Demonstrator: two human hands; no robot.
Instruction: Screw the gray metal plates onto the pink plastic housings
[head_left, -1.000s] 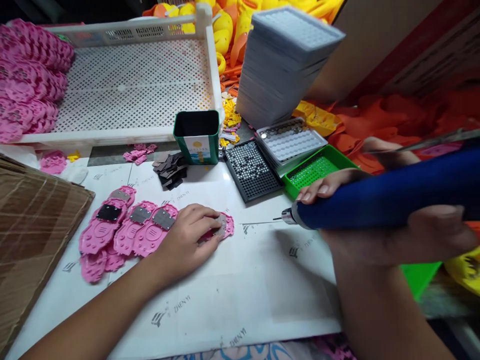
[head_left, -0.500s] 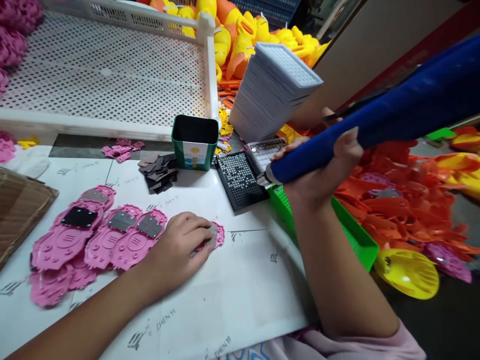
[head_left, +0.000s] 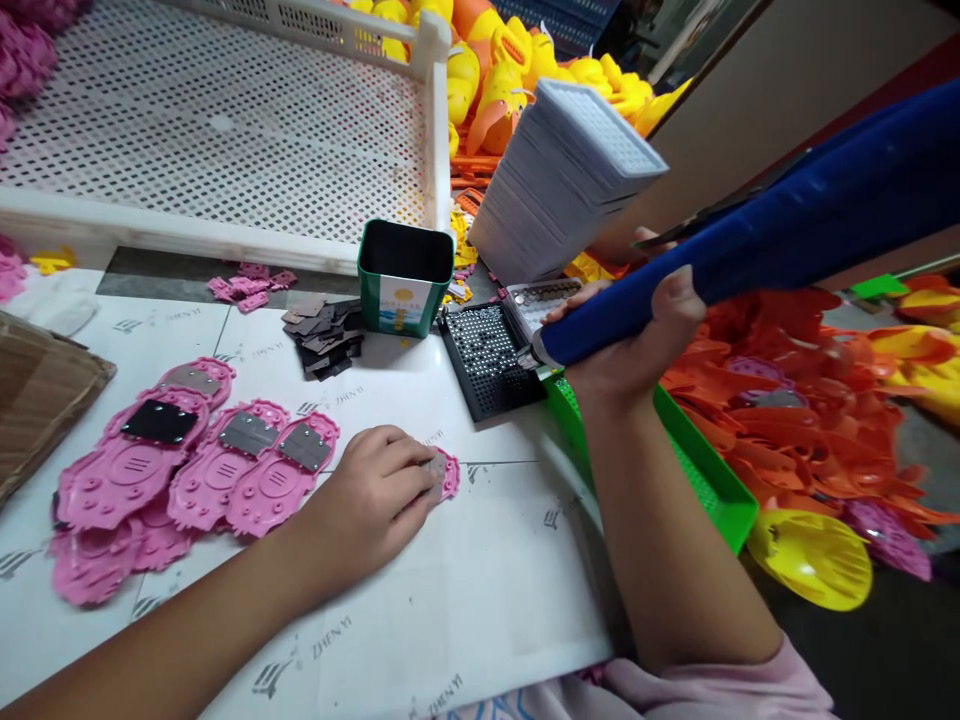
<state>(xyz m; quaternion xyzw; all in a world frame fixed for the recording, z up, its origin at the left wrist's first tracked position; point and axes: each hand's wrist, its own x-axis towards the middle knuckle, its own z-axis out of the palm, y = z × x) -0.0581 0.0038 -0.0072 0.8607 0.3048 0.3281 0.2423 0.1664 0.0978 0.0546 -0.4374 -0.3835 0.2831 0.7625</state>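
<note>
My left hand (head_left: 382, 490) lies on the white tabletop, fingers curled over a pink plastic part (head_left: 451, 473); a bit of grey plate shows at the fingertips and the rest is covered. My right hand (head_left: 637, 340) is wrapped round a thick blue electric screwdriver (head_left: 720, 250), held slanting with its metal tip low over the black screw tray (head_left: 491, 360). Small shiny screws sit in many of that tray's holes. To the left lie several overlapping pink plastic parts (head_left: 135, 470), some with grey plates and one with a black plate (head_left: 159, 423) screwed on.
Behind the hands stand a green tin (head_left: 405, 295), a heap of dark plates (head_left: 322, 340) and a tall stack of white trays (head_left: 562, 180). A large white crate (head_left: 225, 235) borders the back. A green basket (head_left: 720, 500) and orange parts (head_left: 810, 420) lie at right.
The view has shifted slightly. Both hands keep their holds, and the screwdriver tip stays over the black tray's right side.
</note>
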